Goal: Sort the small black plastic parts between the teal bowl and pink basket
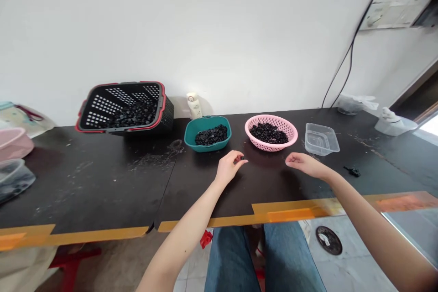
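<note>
My left hand [230, 165] is over the table in front of the teal basin, its thumb and fingers pinching a small black part [242, 158]. To its right, my right hand [304, 164] hovers in front of the pink basket with its fingertips pressed together; what they hold, if anything, is too small to see. Many small round black parts [211, 135] lie in the teal basin [207, 148]. More black parts [268, 133] fill the bottom of the pink perforated basket [290, 128].
A dark basket [167, 112] of black pieces stands tilted at back left beside a white bottle [194, 106]. A clear plastic container [321, 139] and a small black object [351, 171] lie right. Tape [294, 210] lines the table's front edge. Tubs [15, 143] sit far left.
</note>
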`<state>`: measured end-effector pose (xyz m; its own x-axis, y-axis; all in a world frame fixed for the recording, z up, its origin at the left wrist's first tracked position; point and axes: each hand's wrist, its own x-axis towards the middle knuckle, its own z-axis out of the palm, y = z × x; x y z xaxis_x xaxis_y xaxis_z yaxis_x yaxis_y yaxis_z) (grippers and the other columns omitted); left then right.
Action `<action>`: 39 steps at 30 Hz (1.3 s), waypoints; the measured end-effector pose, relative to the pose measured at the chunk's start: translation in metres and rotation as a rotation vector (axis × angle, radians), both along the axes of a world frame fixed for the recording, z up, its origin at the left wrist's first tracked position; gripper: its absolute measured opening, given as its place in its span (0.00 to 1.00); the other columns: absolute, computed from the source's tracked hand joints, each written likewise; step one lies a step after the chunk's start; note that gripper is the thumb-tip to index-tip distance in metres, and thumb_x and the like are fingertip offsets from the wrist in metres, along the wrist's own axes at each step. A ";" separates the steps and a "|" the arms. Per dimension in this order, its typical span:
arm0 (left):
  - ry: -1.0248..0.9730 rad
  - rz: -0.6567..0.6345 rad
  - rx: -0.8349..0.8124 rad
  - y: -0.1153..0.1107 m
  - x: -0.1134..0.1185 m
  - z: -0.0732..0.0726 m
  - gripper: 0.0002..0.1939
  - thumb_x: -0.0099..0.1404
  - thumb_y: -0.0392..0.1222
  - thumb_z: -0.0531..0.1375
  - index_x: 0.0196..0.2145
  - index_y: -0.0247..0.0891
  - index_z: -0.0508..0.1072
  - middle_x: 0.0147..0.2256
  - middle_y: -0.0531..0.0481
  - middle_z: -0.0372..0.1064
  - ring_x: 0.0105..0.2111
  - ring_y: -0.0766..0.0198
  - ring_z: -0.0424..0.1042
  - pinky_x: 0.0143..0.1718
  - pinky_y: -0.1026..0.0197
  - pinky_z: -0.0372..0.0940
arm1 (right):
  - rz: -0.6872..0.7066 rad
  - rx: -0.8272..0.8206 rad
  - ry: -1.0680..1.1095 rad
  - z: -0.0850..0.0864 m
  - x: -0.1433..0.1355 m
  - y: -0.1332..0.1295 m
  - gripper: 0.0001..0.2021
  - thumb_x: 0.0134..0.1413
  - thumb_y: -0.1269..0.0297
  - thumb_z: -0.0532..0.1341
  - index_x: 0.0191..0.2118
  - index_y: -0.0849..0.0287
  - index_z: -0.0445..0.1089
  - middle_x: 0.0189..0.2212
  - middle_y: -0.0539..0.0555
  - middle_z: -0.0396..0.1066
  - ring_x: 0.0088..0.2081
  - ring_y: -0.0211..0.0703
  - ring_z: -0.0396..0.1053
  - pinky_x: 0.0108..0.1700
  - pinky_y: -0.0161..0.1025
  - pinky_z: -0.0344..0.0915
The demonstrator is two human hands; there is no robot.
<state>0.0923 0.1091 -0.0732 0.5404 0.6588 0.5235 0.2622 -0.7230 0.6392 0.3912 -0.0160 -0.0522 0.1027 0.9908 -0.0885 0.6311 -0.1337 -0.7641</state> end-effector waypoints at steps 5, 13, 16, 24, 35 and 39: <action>0.008 0.001 -0.023 0.002 0.002 -0.005 0.12 0.63 0.48 0.58 0.40 0.39 0.72 0.34 0.50 0.69 0.31 0.67 0.69 0.36 0.64 0.65 | 0.075 0.110 0.226 0.013 -0.067 0.035 0.19 0.51 0.53 0.58 0.44 0.60 0.70 0.31 0.54 0.71 0.31 0.38 0.66 0.35 0.38 0.65; 0.056 0.049 -0.030 0.009 0.000 -0.013 0.14 0.64 0.45 0.56 0.46 0.42 0.72 0.36 0.50 0.69 0.29 0.68 0.68 0.35 0.64 0.65 | -0.012 0.327 0.520 -0.019 -0.125 0.095 0.17 0.48 0.52 0.62 0.40 0.60 0.71 0.37 0.58 0.74 0.32 0.41 0.69 0.28 0.36 0.64; 0.042 0.094 -0.070 0.013 0.002 -0.016 0.13 0.63 0.45 0.57 0.45 0.41 0.71 0.35 0.51 0.69 0.29 0.69 0.68 0.34 0.65 0.65 | -0.002 0.456 0.452 -0.032 -0.129 0.097 0.14 0.50 0.53 0.61 0.37 0.58 0.72 0.36 0.57 0.73 0.38 0.45 0.69 0.36 0.40 0.67; 0.049 0.093 -0.086 0.013 0.008 -0.020 0.09 0.62 0.46 0.59 0.37 0.39 0.71 0.32 0.54 0.69 0.27 0.70 0.66 0.31 0.67 0.63 | 0.071 0.572 0.323 -0.037 -0.129 0.093 0.09 0.55 0.59 0.59 0.36 0.56 0.74 0.36 0.55 0.72 0.37 0.44 0.69 0.38 0.41 0.66; 0.045 0.042 -0.066 0.013 0.004 -0.021 0.08 0.62 0.44 0.59 0.38 0.39 0.73 0.32 0.52 0.69 0.30 0.68 0.67 0.33 0.66 0.63 | 0.157 0.638 0.134 -0.034 -0.129 0.085 0.09 0.56 0.61 0.58 0.37 0.56 0.74 0.36 0.55 0.72 0.37 0.45 0.69 0.39 0.42 0.67; 0.014 0.011 -0.102 0.013 0.004 -0.021 0.08 0.62 0.42 0.59 0.38 0.39 0.72 0.32 0.52 0.69 0.32 0.67 0.68 0.35 0.66 0.64 | 0.117 0.539 0.240 -0.037 -0.129 0.086 0.09 0.53 0.58 0.60 0.36 0.57 0.74 0.35 0.55 0.73 0.35 0.44 0.70 0.37 0.42 0.68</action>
<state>0.0966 0.1223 -0.0945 0.5400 0.7139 0.4458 0.2792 -0.6516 0.7053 0.2620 0.0701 -0.0894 0.0299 0.9060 0.4222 0.4197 0.3720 -0.8279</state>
